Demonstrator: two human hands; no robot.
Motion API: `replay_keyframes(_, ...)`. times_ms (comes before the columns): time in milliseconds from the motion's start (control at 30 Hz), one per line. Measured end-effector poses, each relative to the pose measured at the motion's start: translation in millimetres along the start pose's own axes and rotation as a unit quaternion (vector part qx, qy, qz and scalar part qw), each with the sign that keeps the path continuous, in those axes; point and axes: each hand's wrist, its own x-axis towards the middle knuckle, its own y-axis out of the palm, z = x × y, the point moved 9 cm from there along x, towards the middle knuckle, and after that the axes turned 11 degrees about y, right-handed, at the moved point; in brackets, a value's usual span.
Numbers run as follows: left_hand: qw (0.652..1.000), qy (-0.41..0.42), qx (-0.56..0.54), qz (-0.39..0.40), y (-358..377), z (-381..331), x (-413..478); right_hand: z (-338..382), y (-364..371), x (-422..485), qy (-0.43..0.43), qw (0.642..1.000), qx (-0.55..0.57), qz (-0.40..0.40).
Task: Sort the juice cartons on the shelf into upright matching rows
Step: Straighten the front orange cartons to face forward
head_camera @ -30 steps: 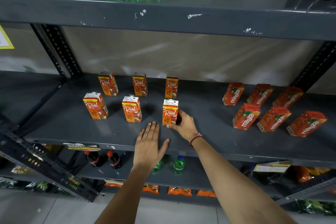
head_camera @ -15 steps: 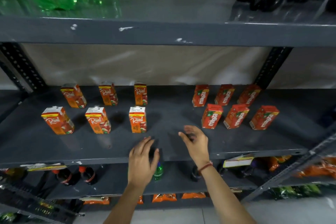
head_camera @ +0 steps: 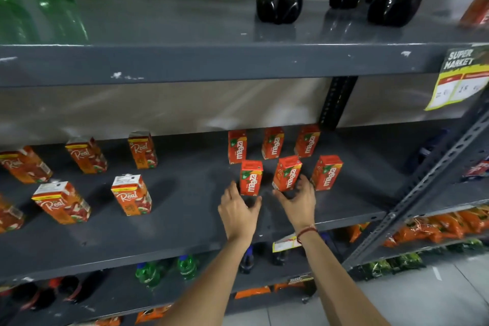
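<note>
On the matte grey metal shelf [head_camera: 185, 225], boxy orange Real cartons [head_camera: 131, 194] stand upright at the left. The left hand [head_camera: 238, 210], released with fingers spread, hovers just below a glossy red Maaza carton [head_camera: 250, 177]. The right hand [head_camera: 299, 201] cups loosely around the tilted middle Maaza carton [head_camera: 287, 173], fingertips touching its sides.

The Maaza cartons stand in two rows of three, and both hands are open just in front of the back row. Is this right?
Not quite. The head view shows the left hand and right hand open at the front row, not the back. The Maaza cartons do stand in two rows of three.
</note>
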Motion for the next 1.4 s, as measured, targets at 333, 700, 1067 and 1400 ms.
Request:
replay_keyframes(333, 0.994, -0.047, 0.038, -0.089, 0.7, -6.4, 7.1, 2.0, 4.6, 7.7, -0.014, 0.999, 0.044, -0.003)
replay_keyframes(700, 0.989, -0.072, 0.05, -0.122, -4.1, 0.6, -7.3, -6.0, 7.0, -2.6, 0.028, 0.999, 0.038, -0.016)
replay_keyframes(1067, 0.989, -0.057, 0.067, -0.118, -3.9, -0.1, -7.1, -3.7, 5.0, -10.1, 0.02, 0.999, 0.018, -0.021)
replay_keyframes(1400, 0.987, -0.067, 0.059, -0.132, -4.8, 2.2, -7.8, -4.0, 4.5, -10.5, 0.03, 0.999, 0.014, -0.027)
